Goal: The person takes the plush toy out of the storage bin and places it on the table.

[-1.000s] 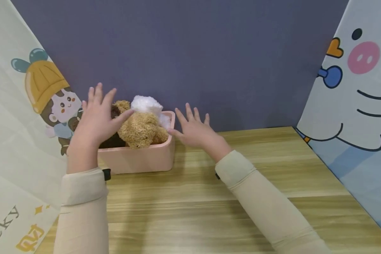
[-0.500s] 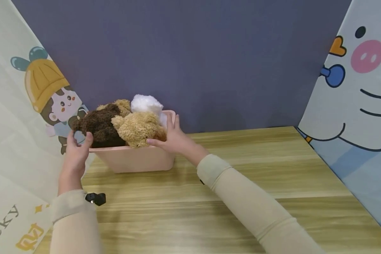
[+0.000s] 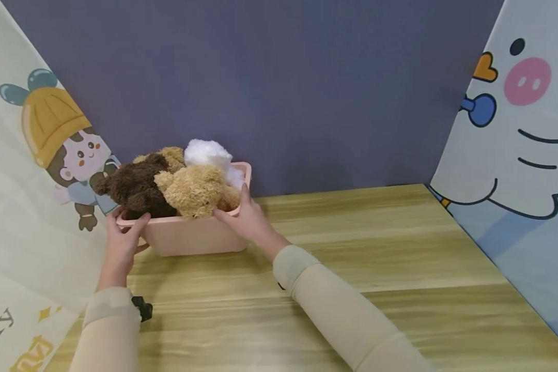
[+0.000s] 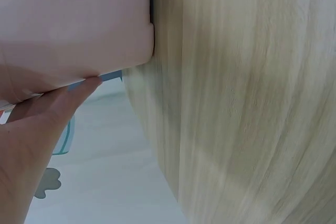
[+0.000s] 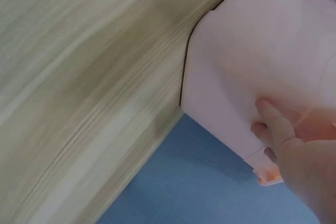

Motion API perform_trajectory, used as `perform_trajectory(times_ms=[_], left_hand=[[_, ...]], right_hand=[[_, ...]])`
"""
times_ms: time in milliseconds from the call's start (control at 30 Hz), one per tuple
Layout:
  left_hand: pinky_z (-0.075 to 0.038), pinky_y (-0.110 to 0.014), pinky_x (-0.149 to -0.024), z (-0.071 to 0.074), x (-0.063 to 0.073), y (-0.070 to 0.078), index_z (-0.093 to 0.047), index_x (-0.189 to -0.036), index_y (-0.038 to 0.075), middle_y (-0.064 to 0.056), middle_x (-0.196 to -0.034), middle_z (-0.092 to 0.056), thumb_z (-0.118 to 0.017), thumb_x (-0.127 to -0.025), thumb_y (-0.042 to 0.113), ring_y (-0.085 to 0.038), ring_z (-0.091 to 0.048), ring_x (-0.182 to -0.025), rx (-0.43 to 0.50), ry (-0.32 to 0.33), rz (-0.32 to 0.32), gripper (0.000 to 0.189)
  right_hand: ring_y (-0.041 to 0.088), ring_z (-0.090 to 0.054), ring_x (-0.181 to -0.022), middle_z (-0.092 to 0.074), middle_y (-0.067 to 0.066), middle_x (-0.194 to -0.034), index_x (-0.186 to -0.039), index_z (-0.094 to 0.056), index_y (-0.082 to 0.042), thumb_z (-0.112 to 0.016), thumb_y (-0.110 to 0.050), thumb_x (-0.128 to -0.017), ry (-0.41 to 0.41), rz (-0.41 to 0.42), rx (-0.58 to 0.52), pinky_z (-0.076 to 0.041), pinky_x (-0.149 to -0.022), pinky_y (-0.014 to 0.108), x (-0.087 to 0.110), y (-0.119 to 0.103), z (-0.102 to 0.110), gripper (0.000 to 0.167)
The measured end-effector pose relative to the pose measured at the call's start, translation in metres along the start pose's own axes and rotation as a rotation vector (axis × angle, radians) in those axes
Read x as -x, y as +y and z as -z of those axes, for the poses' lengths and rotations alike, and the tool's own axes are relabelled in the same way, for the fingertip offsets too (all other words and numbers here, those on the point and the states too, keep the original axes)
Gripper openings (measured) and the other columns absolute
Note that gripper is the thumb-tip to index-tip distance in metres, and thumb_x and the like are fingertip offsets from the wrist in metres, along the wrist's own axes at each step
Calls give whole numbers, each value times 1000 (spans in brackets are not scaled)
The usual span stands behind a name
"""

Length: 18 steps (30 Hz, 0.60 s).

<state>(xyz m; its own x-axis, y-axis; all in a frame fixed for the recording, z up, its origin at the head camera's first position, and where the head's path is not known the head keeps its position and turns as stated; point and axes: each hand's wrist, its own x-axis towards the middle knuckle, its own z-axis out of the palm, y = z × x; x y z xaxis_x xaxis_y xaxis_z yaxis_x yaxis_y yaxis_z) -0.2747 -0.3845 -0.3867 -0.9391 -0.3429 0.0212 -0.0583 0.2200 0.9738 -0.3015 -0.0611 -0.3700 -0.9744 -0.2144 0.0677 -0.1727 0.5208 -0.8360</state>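
Observation:
A pink plastic bin (image 3: 192,236) stands on the wooden table against the back wall, filled with plush toys. Inside are a dark brown plush toy (image 3: 137,183), a light tan one (image 3: 195,191), a white one (image 3: 207,154) and another tan one (image 3: 171,156) behind. My left hand (image 3: 121,248) grips the bin's left end, thumb at the front rim; in the left wrist view its fingers (image 4: 71,100) lie along the end wall. On the right end, my right hand (image 3: 251,222) holds the rim, with fingers (image 5: 275,121) against the outer wall in the right wrist view.
A dark blue-grey panel (image 3: 279,93) rises behind the table (image 3: 353,248). Printed white sheets flank it: the left sheet (image 3: 23,206) is close to my left hand, and the right sheet (image 3: 539,170) stands farther off.
Both hands came down from spread fingers above and beside the bin onto its two ends. The left hand moved lower, uncovering the dark brown plush toy. The right hand moved left onto the rim.

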Motion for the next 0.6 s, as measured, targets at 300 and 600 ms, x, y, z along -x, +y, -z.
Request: perform_trajectory(times_ms=[300, 600], left_hand=[[-41, -80, -109, -3, 3, -3, 0, -168, 35, 6, -181, 11, -69, -101, 48, -42, -8, -166, -6, 21, 28, 96], [-48, -77, -104, -20, 11, 4, -1, -167, 36, 5, -181, 8, -69, -100, 48, -42, -14, -165, 17, 8, 21, 96]], right_hand=[[34, -69, -124, -42, 22, -168, -172, 5, -17, -62, -80, -91, 6, 8, 73, -51, -117, 49, 2, 4, 2, 122], [35, -61, -135, -41, 24, -167, -173, 4, -17, -61, -79, -93, -11, 2, 65, -50, -117, 51, 6, 15, 23, 120]])
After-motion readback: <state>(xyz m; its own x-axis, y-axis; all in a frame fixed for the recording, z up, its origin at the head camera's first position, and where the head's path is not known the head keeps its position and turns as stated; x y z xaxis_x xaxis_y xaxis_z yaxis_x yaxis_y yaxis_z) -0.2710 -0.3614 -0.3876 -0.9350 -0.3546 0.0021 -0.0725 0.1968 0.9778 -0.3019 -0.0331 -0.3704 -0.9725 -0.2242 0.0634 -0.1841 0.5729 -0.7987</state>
